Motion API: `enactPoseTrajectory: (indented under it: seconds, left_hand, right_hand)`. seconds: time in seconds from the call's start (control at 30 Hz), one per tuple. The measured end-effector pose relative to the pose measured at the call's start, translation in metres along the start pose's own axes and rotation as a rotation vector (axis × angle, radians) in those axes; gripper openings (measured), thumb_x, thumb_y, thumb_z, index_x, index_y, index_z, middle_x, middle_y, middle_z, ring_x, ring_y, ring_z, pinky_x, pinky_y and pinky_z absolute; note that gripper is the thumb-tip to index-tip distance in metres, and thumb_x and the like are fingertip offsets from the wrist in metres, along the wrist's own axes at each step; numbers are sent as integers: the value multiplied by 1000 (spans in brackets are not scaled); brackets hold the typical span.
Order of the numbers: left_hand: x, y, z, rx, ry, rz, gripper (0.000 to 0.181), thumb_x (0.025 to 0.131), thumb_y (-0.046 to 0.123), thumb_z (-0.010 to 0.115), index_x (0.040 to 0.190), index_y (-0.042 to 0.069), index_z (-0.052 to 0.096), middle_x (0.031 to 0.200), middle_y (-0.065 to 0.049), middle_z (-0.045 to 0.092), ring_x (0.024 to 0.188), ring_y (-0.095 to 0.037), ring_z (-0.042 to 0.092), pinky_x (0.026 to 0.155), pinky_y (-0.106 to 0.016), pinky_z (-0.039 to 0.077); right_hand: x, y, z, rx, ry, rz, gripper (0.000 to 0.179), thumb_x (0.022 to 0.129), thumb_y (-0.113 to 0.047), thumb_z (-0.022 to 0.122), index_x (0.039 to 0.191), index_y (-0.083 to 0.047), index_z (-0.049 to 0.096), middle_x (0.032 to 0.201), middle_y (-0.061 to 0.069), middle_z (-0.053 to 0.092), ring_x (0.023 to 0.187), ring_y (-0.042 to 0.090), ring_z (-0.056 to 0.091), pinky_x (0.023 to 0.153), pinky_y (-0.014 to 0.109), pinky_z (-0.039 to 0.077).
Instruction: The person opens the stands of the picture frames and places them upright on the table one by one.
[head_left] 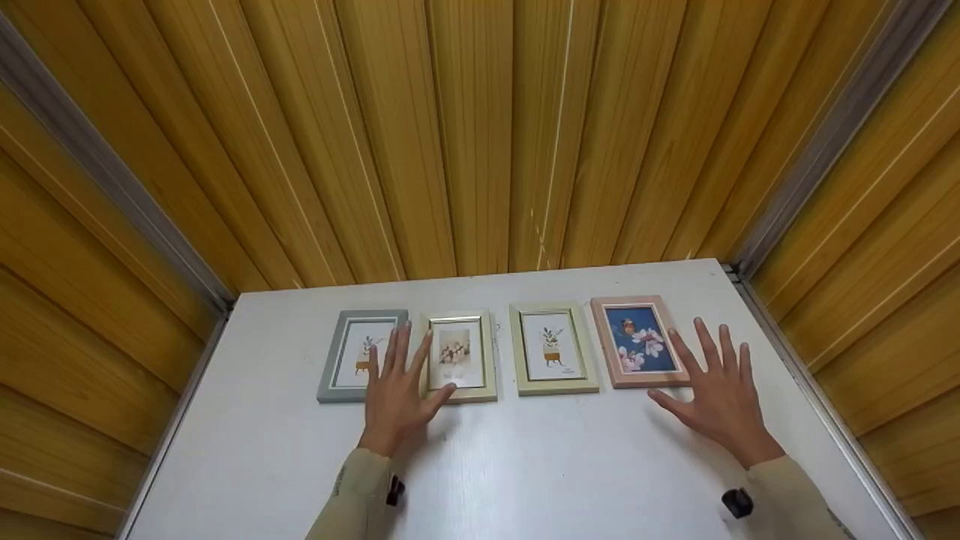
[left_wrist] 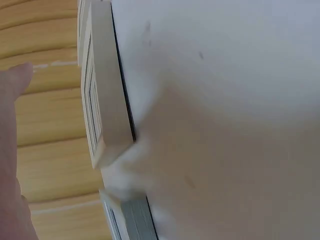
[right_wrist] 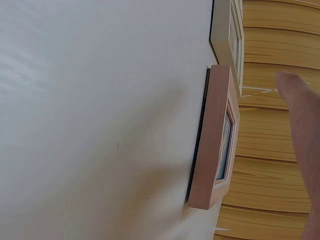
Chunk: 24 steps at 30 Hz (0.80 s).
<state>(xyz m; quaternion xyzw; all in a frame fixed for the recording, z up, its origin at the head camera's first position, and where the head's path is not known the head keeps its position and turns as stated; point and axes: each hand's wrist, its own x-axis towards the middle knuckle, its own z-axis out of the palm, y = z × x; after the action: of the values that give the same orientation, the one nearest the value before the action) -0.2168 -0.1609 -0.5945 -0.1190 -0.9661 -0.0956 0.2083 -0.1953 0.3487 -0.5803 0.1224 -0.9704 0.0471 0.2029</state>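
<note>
Side by side on a white table lie a grey-blue picture frame (head_left: 330, 393), a cream picture frame (head_left: 480, 394) with a group photo, a pale green picture frame (head_left: 559, 388) with a potted-plant print, and a pink picture frame (head_left: 606, 337) with blossoms on blue. My left hand (head_left: 397, 397), fingers spread, hovers over the gap between the grey-blue and cream frames, partly hiding both. By the pink frame's lower right corner my right hand (head_left: 720, 401) is spread above the table. Both wrist views show a shadow under the hand and nothing held.
The white table (head_left: 480, 472) is enclosed by yellow wood-look panels (head_left: 472, 150) at the back and both sides. Grey metal strips (head_left: 825, 150) run along the panel corners. A dark wrist device (head_left: 738, 502) sits at the right cuff, another (head_left: 395, 490) at the left.
</note>
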Motion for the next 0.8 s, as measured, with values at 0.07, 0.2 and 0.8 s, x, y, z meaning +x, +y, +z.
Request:
enactPoseTrajectory:
  seconds: [0.07, 0.2, 0.8]
  left_hand:
    - [5, 11, 4, -17, -4, 0, 96, 83, 74, 65, 161, 25, 37, 170, -13, 21, 156, -33, 16, 123, -61, 9]
    - [19, 36, 9, -51, 2, 2, 94, 85, 74, 63, 161, 25, 36, 170, -12, 21, 156, -34, 18, 121, -64, 16]
    - [79, 137, 39, -133, -77, 1, 94, 89, 73, 59, 164, 28, 27, 167, -15, 26, 148, -37, 36, 117, -63, 30]
  right_hand:
    - [4, 1, 2, 7, 7, 3, 108, 75, -67, 75, 162, -22, 30, 169, 20, 15, 152, 52, 10, 119, 70, 2]
    - [13, 4, 5, 40, -9, 19, 109, 77, -67, 75, 163, -22, 27, 169, 20, 14, 152, 51, 12, 119, 71, 7]
    - [51, 26, 15, 148, -90, 87, 105, 82, -49, 82, 164, -21, 24, 167, 23, 18, 145, 55, 23, 112, 75, 22]
